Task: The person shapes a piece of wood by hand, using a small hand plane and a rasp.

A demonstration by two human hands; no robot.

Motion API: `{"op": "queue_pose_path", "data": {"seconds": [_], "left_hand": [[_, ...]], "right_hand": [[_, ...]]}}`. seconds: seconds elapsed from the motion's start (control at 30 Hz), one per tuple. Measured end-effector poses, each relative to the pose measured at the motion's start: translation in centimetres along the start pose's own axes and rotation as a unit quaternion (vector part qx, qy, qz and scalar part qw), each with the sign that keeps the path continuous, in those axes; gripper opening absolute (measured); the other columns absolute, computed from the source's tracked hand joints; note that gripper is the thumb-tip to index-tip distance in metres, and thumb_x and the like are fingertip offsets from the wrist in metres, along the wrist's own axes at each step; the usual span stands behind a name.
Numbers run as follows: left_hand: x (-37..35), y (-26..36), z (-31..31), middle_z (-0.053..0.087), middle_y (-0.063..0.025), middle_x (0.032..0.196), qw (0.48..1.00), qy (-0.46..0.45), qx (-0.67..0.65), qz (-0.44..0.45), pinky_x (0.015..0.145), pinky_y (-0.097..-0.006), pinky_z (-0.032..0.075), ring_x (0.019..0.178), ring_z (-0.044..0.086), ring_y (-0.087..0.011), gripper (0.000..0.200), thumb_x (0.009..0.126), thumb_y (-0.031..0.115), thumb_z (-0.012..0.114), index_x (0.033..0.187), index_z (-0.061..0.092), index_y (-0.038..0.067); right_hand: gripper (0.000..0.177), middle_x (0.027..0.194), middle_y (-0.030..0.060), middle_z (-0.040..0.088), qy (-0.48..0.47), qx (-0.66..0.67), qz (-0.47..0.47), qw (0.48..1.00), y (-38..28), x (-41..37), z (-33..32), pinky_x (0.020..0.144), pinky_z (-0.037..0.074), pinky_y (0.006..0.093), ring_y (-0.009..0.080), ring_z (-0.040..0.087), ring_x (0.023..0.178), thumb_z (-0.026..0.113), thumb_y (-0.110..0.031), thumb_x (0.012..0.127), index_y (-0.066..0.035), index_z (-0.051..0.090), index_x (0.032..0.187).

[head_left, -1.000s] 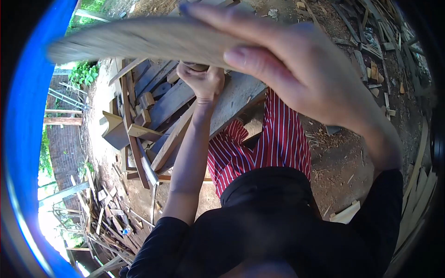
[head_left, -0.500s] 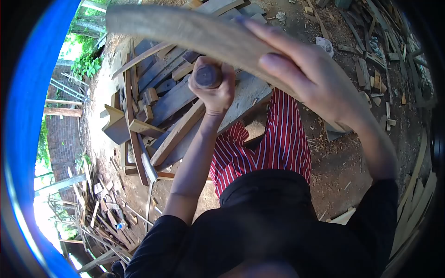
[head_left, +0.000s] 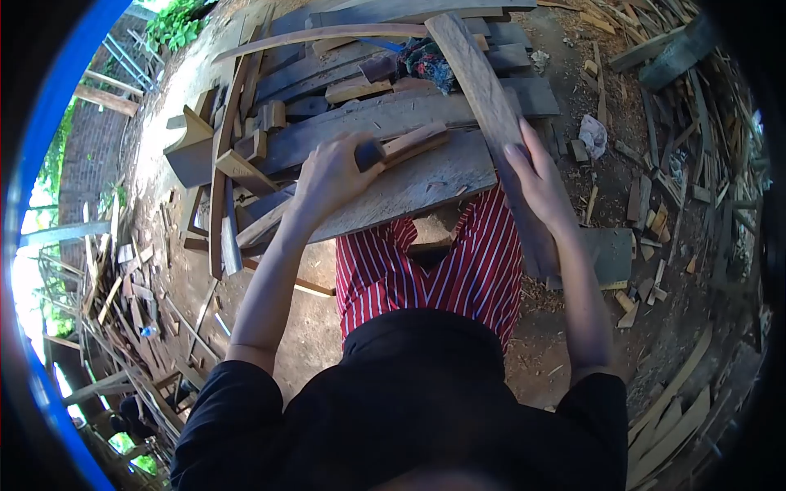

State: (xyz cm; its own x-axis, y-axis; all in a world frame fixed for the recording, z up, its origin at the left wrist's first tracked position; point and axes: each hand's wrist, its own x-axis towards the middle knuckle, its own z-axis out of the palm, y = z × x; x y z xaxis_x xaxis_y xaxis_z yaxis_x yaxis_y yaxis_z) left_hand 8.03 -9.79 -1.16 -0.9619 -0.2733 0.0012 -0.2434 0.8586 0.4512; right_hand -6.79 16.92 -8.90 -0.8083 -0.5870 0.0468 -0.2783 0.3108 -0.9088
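My left hand (head_left: 334, 170) is wrapped round a dark, round-ended tool (head_left: 370, 154) above the wooden bench board (head_left: 417, 182). Just beyond that tool a reddish-brown wood piece (head_left: 417, 142) lies on the board. My right hand (head_left: 538, 182) grips a long, slightly curved plank (head_left: 485, 94) by its right side. The plank slants from the top centre down past the bench's right end. A dark patterned cloth (head_left: 427, 65) lies beside the plank's upper part.
Stacked boards and blocks (head_left: 352, 88) cover the bench's far side, with long strips (head_left: 223, 172) at its left. A green-grey board (head_left: 607, 255) sits low at right. Wood scraps (head_left: 647, 282) litter the ground; a scrap pile (head_left: 135, 286) is at left.
The curved plank has come down from in front of the camera and turned more upright in my right hand. My left hand has lowered the dark tool toward the bench. The view has shifted.
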Motion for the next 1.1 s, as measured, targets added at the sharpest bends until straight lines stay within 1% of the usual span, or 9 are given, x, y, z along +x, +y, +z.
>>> {"op": "queue_pose_path", "data": {"seconds": [0.1,0.27,0.43,0.5,0.57,0.73,0.93,1.0,1.1], "left_hand": [[-0.8,-1.4,1.5,0.07,-0.0189,0.102,0.985,-0.043,0.072,-0.151,0.089,-0.0413,0.051,0.098,0.067,-0.0377,0.047,0.077,0.032,0.075,0.118,0.066,0.009],[2.4,-5.3,0.3,0.071,-0.0182,0.098,0.99,-0.058,0.026,-0.123,0.082,-0.0405,0.053,0.089,0.069,-0.0338,0.042,0.077,0.031,0.075,0.11,0.068,0.006],[5.3,-8.0,0.0,0.072,-0.0147,0.096,0.941,-0.28,-0.087,-0.168,0.083,-0.042,0.053,0.091,0.069,-0.031,0.054,0.069,0.042,0.081,0.108,0.068,0.006],[4.5,-7.8,0.6,0.071,-0.0139,0.096,0.96,-0.254,-0.006,-0.117,0.082,-0.0406,0.052,0.089,0.068,-0.0301,0.055,0.07,0.041,0.081,0.111,0.068,0.007],[3.3,-6.3,0.7,0.071,-0.0138,0.1,0.965,-0.215,0.132,-0.074,0.085,-0.0424,0.051,0.094,0.068,-0.0315,0.06,0.067,0.044,0.082,0.116,0.068,0.012],[0.9,-3.0,0.0,0.071,-0.0152,0.101,0.967,-0.149,0.175,-0.105,0.086,-0.0445,0.051,0.097,0.067,-0.0331,0.059,0.067,0.042,0.081,0.12,0.068,0.018],[-1.0,-2.4,1.4,0.069,-0.0066,0.1,0.963,-0.078,0.244,-0.084,0.08,-0.0457,0.053,0.093,0.068,-0.0312,0.049,0.076,0.034,0.077,0.121,0.065,0.022],[-1.9,-2.4,2.4,0.066,-0.0038,0.101,0.962,-0.051,0.25,-0.098,0.076,-0.0448,0.054,0.092,0.068,-0.0305,0.047,0.077,0.031,0.077,0.121,0.064,0.022],[-2.3,-2.2,2.1,0.066,-0.0027,0.096,0.967,0.015,0.247,-0.053,0.074,-0.0425,0.055,0.087,0.07,-0.0283,0.04,0.08,0.029,0.076,0.116,0.064,0.017]], "right_hand": [[0.065,0.146,0.0268,0.042,-0.019,0.018,0.01,1.0,0.7,2.5,1.3,0.111,0.032,0.0367,0.0334,0.04,0.138,0.05,-0.038,0.1,0.004,0.033,0.146],[0.063,0.144,0.0264,0.045,-0.032,-0.01,-0.034,0.999,2.0,6.5,2.6,0.109,0.034,0.0364,0.0334,0.045,0.134,0.05,-0.036,0.1,0.004,0.034,0.146],[0.06,0.134,0.0231,0.054,-0.057,0.087,0.021,0.994,3.9,7.1,2.9,0.101,0.041,0.0359,0.0288,0.056,0.12,0.05,-0.034,0.1,0.003,0.036,0.145],[0.059,0.131,0.0217,0.055,-0.056,0.096,0.018,0.994,3.9,7.0,3.1,0.096,0.046,0.0353,0.0268,0.061,0.111,0.05,-0.034,0.1,0.002,0.035,0.146],[0.057,0.07,0.0072,0.059,-0.064,0.158,0.077,0.982,2.5,6.8,3.1,0.042,0.049,0.0292,0.0137,0.058,0.049,0.049,-0.035,0.101,-0.013,0.03,0.15],[0.057,0.07,0.007,0.06,-0.074,0.197,0.101,0.972,2.1,6.5,2.7,0.041,0.048,0.0295,0.0136,0.058,0.048,0.05,-0.036,0.1,-0.014,0.031,0.149],[0.058,0.072,0.0071,0.059,-0.045,0.166,0.087,0.981,3.9,7.1,3.4,0.044,0.05,0.0288,0.013,0.059,0.053,0.052,-0.037,0.1,-0.012,0.033,0.148],[0.062,0.111,0.0219,0.065,-0.026,0.032,0.024,0.999,5.6,7.7,4.0,0.058,0.055,0.0331,0.0202,0.07,0.073,0.049,-0.04,0.099,-0.007,0.032,0.149],[0.066,0.113,0.0258,0.064,-0.049,0.07,0.073,0.994,4.5,7.2,3.5,0.059,0.056,0.0349,0.0228,0.072,0.073,0.05,-0.042,0.098,-0.008,0.03,0.15]]}}
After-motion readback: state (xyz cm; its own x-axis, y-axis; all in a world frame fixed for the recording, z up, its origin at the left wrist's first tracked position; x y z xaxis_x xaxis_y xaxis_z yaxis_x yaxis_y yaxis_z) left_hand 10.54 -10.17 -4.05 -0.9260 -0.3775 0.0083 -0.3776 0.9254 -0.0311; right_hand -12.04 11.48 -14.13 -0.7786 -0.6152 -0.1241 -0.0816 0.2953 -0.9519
